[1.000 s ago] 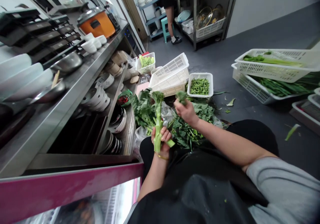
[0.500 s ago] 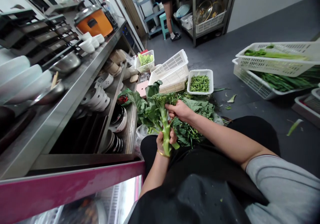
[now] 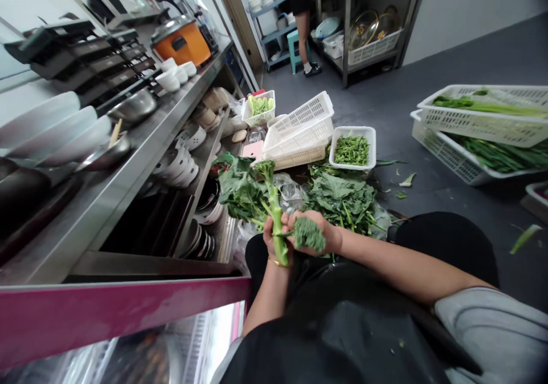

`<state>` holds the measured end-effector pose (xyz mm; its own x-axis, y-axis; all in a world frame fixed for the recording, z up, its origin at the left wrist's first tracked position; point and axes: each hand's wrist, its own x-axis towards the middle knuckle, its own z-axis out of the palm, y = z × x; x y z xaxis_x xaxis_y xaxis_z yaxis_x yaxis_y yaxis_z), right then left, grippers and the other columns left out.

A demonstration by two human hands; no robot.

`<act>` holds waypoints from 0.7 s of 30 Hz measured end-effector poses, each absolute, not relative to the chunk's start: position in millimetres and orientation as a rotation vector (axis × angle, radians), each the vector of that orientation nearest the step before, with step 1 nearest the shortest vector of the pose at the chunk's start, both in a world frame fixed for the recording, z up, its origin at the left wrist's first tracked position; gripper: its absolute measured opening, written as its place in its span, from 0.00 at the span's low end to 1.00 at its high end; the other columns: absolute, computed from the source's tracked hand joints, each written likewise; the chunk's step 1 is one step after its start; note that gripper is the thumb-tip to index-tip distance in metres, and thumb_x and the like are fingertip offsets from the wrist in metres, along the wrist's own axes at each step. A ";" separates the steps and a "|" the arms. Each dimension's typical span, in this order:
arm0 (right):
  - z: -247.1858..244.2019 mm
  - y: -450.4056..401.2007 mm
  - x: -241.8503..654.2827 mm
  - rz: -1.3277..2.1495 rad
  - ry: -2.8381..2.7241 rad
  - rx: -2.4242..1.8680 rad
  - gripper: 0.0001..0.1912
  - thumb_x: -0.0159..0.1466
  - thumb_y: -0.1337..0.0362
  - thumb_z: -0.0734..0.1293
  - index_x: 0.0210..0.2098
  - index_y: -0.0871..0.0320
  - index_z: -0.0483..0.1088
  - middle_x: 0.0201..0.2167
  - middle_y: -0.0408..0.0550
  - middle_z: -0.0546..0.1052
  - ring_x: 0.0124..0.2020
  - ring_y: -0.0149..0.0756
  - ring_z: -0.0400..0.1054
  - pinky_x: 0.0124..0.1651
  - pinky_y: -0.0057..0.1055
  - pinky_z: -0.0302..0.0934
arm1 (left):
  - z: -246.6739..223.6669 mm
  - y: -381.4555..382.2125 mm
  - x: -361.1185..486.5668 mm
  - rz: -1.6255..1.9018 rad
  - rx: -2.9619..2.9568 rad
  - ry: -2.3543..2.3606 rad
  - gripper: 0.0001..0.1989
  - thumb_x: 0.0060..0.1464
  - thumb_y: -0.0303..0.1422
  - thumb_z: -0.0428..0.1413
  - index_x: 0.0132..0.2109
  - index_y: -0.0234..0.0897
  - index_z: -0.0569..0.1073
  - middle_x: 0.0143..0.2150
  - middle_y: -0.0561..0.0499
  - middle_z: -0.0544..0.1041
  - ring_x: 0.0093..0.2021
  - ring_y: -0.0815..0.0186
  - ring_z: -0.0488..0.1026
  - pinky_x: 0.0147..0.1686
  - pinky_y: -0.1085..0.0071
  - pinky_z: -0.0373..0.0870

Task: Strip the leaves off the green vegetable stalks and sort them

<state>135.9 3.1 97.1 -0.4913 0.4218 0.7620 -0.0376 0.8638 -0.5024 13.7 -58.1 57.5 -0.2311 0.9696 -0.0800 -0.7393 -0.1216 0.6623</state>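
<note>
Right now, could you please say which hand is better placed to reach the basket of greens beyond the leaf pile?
Probably the right hand: a broccoli floret shows at it, but it looks nearer the white basket; the left hand grips the stalk.

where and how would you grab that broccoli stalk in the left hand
Around the thick lower stem of the broccoli stalk, probably, coming from the wearer's side, where the left hand grips it. Its lower end points that way; florets top the far end and leaves crowd its upper left, so that lower length likely gives the surest wrap-around hold.
</note>
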 end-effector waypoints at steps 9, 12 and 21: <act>116.5 43.7 134.4 1.205 -1.703 -0.796 0.25 0.64 0.51 0.60 0.16 0.59 0.64 0.13 0.43 0.67 0.16 0.28 0.62 0.24 0.27 0.58 | 47.6 -71.4 19.6 1.634 0.646 0.885 0.30 0.43 0.37 0.63 0.54 0.44 0.64 0.32 0.51 0.74 0.24 0.70 0.70 0.23 0.75 0.64; 114.5 45.9 130.8 1.159 -1.716 -0.807 0.23 0.62 0.51 0.62 0.16 0.59 0.64 0.12 0.43 0.67 0.16 0.28 0.61 0.23 0.26 0.56 | 47.6 -68.0 17.7 1.618 0.650 0.929 0.31 0.42 0.35 0.64 0.54 0.41 0.65 0.32 0.51 0.74 0.25 0.69 0.71 0.23 0.75 0.66; 79.3 77.1 134.8 0.691 -2.034 -1.149 0.07 0.58 0.63 0.62 0.31 0.62 0.68 0.26 0.50 0.74 0.27 0.36 0.68 0.31 0.29 0.60 | 37.3 -59.5 27.4 1.416 0.440 0.994 0.25 0.46 0.37 0.61 0.51 0.36 0.66 0.26 0.52 0.73 0.19 0.71 0.67 0.18 0.78 0.61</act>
<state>134.8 77.1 79.3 -0.3696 0.8774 0.3059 0.5094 0.4667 -0.7230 27.4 -59.5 37.3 -0.1395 0.9415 -0.3067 -0.6084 0.1629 0.7767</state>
